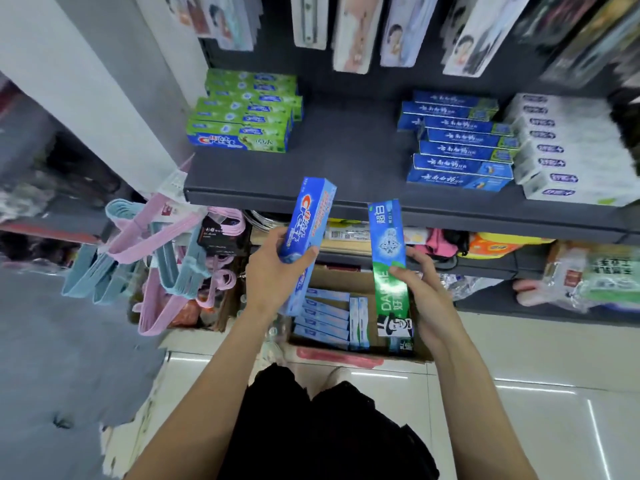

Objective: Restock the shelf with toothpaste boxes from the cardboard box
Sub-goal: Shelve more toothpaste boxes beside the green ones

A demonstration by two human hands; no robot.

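Note:
My left hand grips a blue Crest toothpaste box, held upright and tilted toward the dark shelf. My right hand grips a green and blue Darlie toothpaste box, also held on end. Both boxes hang just below the shelf's front edge, above the open cardboard box on the floor. Several light blue toothpaste boxes still lie inside it. The shelf's middle stretch is bare.
Green Crest boxes are stacked at the shelf's left, blue boxes and white boxes at its right. Pink and blue hangers dangle to the left. Lower shelves hold mixed goods. Packaged items hang above.

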